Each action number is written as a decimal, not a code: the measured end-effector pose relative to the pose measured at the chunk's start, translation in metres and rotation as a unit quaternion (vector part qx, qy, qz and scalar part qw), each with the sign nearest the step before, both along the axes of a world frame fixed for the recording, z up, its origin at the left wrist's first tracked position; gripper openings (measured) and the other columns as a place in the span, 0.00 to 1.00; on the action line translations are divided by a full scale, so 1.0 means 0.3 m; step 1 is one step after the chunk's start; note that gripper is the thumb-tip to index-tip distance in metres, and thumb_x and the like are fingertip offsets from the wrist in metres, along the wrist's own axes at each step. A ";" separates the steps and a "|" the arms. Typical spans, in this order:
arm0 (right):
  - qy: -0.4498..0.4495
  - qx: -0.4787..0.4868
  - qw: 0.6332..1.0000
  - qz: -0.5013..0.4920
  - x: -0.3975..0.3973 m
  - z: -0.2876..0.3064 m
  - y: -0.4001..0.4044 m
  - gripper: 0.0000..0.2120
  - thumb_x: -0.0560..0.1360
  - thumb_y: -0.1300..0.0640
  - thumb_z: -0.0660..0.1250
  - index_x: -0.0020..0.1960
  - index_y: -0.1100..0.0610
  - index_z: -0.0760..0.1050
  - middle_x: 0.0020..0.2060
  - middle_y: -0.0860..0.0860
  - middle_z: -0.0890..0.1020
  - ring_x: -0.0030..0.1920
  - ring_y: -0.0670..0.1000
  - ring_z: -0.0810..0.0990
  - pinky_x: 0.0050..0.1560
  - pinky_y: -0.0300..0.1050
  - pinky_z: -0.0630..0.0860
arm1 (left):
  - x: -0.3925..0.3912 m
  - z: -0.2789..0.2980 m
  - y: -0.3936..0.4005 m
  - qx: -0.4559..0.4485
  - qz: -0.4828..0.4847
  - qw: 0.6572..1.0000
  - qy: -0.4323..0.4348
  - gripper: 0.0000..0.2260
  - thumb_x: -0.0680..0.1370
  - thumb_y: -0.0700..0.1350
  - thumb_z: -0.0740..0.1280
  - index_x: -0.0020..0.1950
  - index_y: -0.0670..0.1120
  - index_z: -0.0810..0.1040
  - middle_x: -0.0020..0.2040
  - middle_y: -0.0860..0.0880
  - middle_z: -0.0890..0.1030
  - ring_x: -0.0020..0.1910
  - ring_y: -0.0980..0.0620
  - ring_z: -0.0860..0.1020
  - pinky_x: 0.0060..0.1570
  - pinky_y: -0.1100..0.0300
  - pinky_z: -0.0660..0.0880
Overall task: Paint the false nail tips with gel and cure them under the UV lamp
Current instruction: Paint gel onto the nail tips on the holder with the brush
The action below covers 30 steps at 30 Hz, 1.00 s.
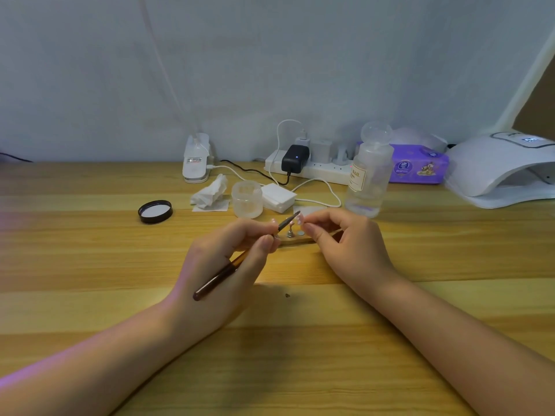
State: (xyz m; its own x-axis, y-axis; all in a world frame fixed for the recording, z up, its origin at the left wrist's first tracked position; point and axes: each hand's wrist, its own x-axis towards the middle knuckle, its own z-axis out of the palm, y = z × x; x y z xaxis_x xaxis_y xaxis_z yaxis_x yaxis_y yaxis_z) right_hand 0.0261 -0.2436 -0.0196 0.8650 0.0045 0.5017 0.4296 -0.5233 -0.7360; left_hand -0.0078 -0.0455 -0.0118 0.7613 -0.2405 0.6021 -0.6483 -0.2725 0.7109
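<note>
My left hand (228, 259) grips a brown-handled nail brush (222, 274), its dark bristle end up at a small pale false nail tip (300, 218). My right hand (345, 244) pinches that nail tip between thumb and fingers, just above a wooden holder strip (295, 241) with small metal stands (289, 233). Another pinkish tip (273, 220) shows behind my left fingers. An open frosted gel jar (247, 199) stands behind the hands, and its black lid (155, 211) lies to the left. The white UV lamp (504, 169) sits at the far right.
On the wooden desk (300, 340) are a crumpled tissue (210, 192), a stack of white pads (277, 197), a clear liquid bottle (368, 172), a purple tissue pack (419, 168), a power strip with plugs and cables (309, 168), and a white clip device (196, 159).
</note>
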 end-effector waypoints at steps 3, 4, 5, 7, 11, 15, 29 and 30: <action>-0.002 0.005 1.000 0.000 -0.001 0.001 0.002 0.03 0.73 0.58 0.71 0.45 0.51 0.82 0.36 0.43 0.82 0.37 0.40 0.77 0.37 0.29 0.70 | -0.002 -0.002 -0.003 -0.001 -0.002 1.000 0.001 0.09 0.77 0.51 0.63 0.55 0.55 0.79 0.47 0.56 0.85 0.50 0.57 0.83 0.51 0.67 0.76; -0.004 0.008 1.000 0.002 -0.002 0.002 0.002 0.04 0.73 0.59 0.71 0.44 0.50 0.82 0.35 0.43 0.82 0.37 0.40 0.77 0.36 0.29 0.70 | -0.003 -0.002 -0.005 -0.004 -0.001 1.000 0.004 0.09 0.77 0.51 0.63 0.55 0.55 0.79 0.47 0.56 0.85 0.50 0.57 0.83 0.51 0.68 0.75; -0.005 0.008 1.000 0.004 -0.003 0.003 0.002 0.06 0.73 0.59 0.71 0.43 0.48 0.81 0.35 0.42 0.82 0.37 0.41 0.77 0.36 0.29 0.71 | -0.002 -0.003 -0.006 -0.003 0.000 1.000 0.002 0.09 0.77 0.51 0.63 0.55 0.55 0.79 0.47 0.56 0.85 0.50 0.58 0.83 0.51 0.69 0.75; -0.004 0.002 1.000 0.005 -0.002 0.003 0.003 0.07 0.73 0.60 0.71 0.43 0.47 0.81 0.34 0.41 0.81 0.37 0.41 0.77 0.36 0.30 0.71 | -0.002 -0.003 -0.008 0.005 0.000 1.000 0.001 0.09 0.77 0.51 0.63 0.54 0.54 0.79 0.46 0.56 0.85 0.49 0.58 0.83 0.50 0.70 0.74; -0.004 -0.003 1.000 0.000 0.002 0.001 0.002 0.06 0.73 0.61 0.71 0.45 0.50 0.82 0.34 0.40 0.80 0.36 0.38 0.76 0.37 0.29 0.70 | -0.006 -0.004 -0.003 -0.001 -0.004 1.000 0.013 0.09 0.76 0.51 0.63 0.51 0.53 0.81 0.44 0.56 0.84 0.47 0.57 0.83 0.47 0.69 0.74; -0.004 0.002 1.000 0.008 -0.001 0.001 0.000 0.05 0.73 0.59 0.71 0.45 0.49 0.82 0.35 0.42 0.82 0.36 0.39 0.77 0.37 0.30 0.71 | -0.008 -0.007 0.000 -0.029 0.010 0.999 0.017 0.09 0.77 0.52 0.63 0.52 0.55 0.81 0.45 0.55 0.85 0.48 0.54 0.83 0.49 0.64 0.77; -0.008 0.000 1.000 0.022 0.004 0.000 0.000 0.08 0.74 0.61 0.71 0.45 0.48 0.82 0.37 0.42 0.82 0.37 0.42 0.77 0.38 0.29 0.71 | -0.006 -0.013 0.003 -0.062 -0.007 0.996 0.064 0.10 0.75 0.52 0.63 0.49 0.51 0.82 0.42 0.52 0.85 0.45 0.55 0.83 0.47 0.66 0.76; -0.009 0.002 1.000 0.022 0.004 0.001 0.001 0.08 0.74 0.61 0.71 0.45 0.48 0.81 0.37 0.42 0.81 0.37 0.42 0.77 0.37 0.29 0.70 | -0.005 -0.014 0.003 -0.065 -0.004 0.996 0.065 0.10 0.75 0.53 0.63 0.49 0.51 0.82 0.42 0.51 0.85 0.45 0.54 0.83 0.48 0.64 0.76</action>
State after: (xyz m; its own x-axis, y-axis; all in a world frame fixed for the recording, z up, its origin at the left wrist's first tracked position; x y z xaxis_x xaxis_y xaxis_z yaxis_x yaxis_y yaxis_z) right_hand 0.0271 -0.2433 -0.0193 0.8554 0.0401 0.5164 0.4643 -0.5012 -0.7302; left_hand -0.0092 -0.0446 -0.0160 0.8335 -0.1736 0.5246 -0.5500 -0.1687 0.8180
